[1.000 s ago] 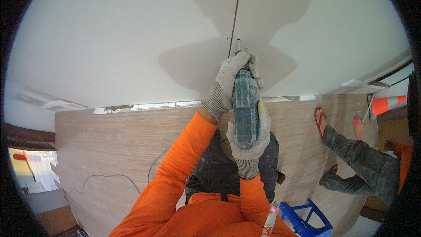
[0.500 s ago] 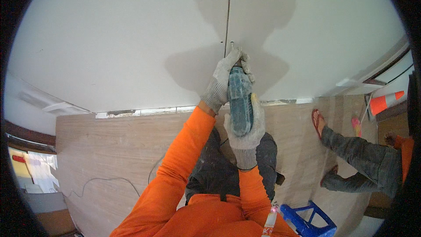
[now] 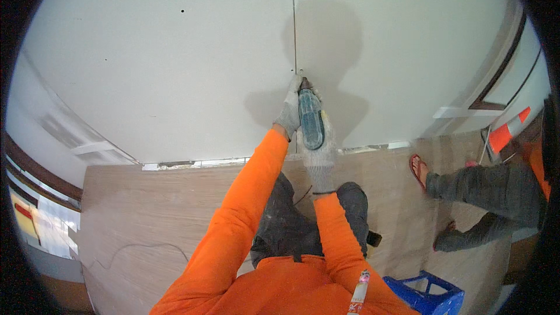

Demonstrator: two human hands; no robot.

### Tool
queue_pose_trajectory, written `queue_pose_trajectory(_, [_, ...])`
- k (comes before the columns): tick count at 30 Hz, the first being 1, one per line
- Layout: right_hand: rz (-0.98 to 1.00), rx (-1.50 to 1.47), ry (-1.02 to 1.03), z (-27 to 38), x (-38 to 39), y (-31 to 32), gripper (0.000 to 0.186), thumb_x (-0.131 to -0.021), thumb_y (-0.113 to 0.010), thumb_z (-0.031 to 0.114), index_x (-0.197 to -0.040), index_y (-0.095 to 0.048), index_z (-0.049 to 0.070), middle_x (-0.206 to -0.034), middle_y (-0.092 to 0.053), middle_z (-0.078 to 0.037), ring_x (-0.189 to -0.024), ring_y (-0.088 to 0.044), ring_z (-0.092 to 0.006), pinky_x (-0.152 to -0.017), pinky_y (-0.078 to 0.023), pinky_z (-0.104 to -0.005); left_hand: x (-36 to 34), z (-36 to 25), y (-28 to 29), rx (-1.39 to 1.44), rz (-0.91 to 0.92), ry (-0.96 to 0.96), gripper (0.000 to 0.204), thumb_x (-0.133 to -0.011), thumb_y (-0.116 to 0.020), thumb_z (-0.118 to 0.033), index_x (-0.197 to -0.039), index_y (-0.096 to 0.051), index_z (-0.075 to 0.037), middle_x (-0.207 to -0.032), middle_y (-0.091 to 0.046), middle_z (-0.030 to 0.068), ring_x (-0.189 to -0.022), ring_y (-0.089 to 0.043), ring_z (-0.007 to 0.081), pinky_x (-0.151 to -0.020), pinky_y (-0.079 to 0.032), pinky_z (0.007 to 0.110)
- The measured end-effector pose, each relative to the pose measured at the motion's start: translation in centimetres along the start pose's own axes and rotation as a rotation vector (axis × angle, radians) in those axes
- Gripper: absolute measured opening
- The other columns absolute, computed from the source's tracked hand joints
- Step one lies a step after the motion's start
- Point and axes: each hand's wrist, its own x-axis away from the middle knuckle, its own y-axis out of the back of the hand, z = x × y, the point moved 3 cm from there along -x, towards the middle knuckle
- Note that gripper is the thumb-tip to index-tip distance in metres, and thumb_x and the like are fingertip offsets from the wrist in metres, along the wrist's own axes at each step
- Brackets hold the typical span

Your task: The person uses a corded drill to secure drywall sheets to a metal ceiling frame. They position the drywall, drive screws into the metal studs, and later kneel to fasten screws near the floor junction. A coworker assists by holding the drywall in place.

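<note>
My right hand (image 3: 319, 150), in a pale knit glove, wraps round the dusty teal body of a power screwdriver (image 3: 311, 119). Its dark nose points up the white wall panel (image 3: 221, 81), beside the vertical seam between two boards. On the nose's left side lies my gloved left hand (image 3: 290, 108), with fingertips curled round behind the front of the tool. Close to the tip, a screw (image 3: 301, 71) shows small at the board, right of the seam. A dark dot sits just left of the seam. The tool partly hides the left fingers.
A blue plastic stool (image 3: 429, 291) stands at lower right. Another person's leg (image 3: 472, 189) and sandalled foot reach in from the right, near an orange-and-white traffic cone (image 3: 508, 131). A thin cable (image 3: 140, 245) lies across the wood-look floor (image 3: 146, 210).
The screwdriver and both hands have come closer to the wall, and the nose now shows past my left fingers. The view has shifted; the other person's leg sits slightly differently.
</note>
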Motion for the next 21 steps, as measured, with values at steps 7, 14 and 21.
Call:
queue_pose_trajectory(7, [0.224, 0.01, 0.037, 0.3, 7.4, 5.0, 0.087, -0.081, -0.089, 0.033, -0.155, -0.05, 0.009, -0.145, -0.062, -0.021, -0.132, -0.061, -0.0354, -0.112, -0.048, -0.045, 9.7, 4.9, 2.2, -0.108, -0.172, 0.091, 0.048, -0.104, -0.059, -0.058, -0.101, -0.069, -0.011, -0.087, -0.072, 0.0053, -0.079, -0.07, 0.0208, -0.075, -0.061, 0.034])
queue_pose_trajectory(14, [0.22, 0.14, -0.617, -10.3, 15.7, 23.7, 0.045, -0.095, -0.077, 0.027, -0.135, -0.068, 0.009, -0.138, -0.068, -0.015, -0.129, -0.063, -0.0325, -0.109, -0.05, -0.0432, 25.1, 11.2, 6.8, 0.223, -0.146, 0.466, 0.047, -0.105, -0.058, -0.054, -0.097, -0.067, -0.008, -0.082, -0.07, 0.0066, -0.071, -0.069, 0.0225, -0.066, -0.059, 0.035])
queue_pose_trajectory(21, [0.295, 0.69, -0.805, -33.4, 31.9, 36.2, 0.04, -0.094, -0.069, 0.039, -0.123, -0.073, 0.012, -0.117, -0.076, -0.018, -0.11, -0.071, -0.0385, -0.095, -0.055, -0.0476, 32.9, 14.8, 8.9, 0.033, -0.379, 0.309, 0.05, -0.11, -0.046, -0.052, -0.099, -0.066, -0.007, -0.101, -0.07, 0.0142, -0.088, -0.071, 0.0294, -0.073, -0.062, 0.044])
